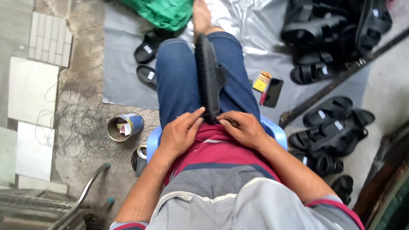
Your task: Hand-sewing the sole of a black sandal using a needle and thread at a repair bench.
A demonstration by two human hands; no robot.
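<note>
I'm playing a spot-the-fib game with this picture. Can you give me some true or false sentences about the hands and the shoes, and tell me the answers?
1. Both hands grip the near end of a black sandal lying between the knees. True: the left hand and the right hand meet there.
2. The person sits on a red chair. False: the chair is blue.
3. Black sandals are piled on the person's right. True.
4. An open tin can stands on the person's right. False: it stands on the left.
5. A dark phone lies on the grey sheet. True.
</note>
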